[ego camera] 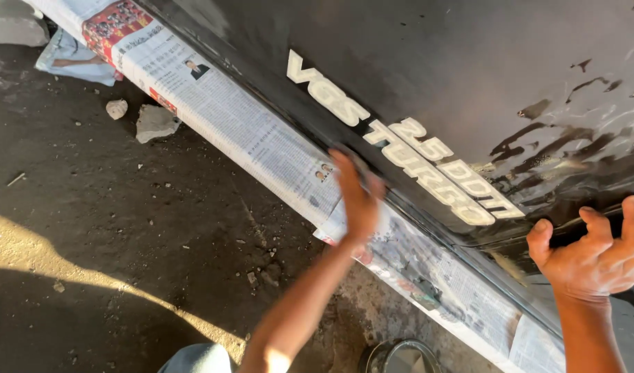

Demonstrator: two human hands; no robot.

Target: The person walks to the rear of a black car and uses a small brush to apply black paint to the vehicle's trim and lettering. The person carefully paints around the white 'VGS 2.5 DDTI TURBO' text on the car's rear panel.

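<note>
A black car body panel [413, 62] fills the upper right, with raised pale lettering [400, 148] on it. Newspaper masking [241, 124] runs along the sill below it. My left hand [358, 200] presses flat against the panel's lower edge just under the lettering. It is blurred, and a small dark piece seems to lie under its fingers. My right hand [597, 252] rests on the panel's lower edge at the far right with its fingers spread, holding nothing. Wet dark streaks [559, 145] mark the panel above that hand.
Dirt ground [109, 228] lies to the left, part in shadow. Two pale stones [154, 123] sit near the newspaper. A round metal can [400, 358] stands at the bottom edge. Pale cloth [75, 59] lies at the top left. My knee [199, 359] shows at the bottom.
</note>
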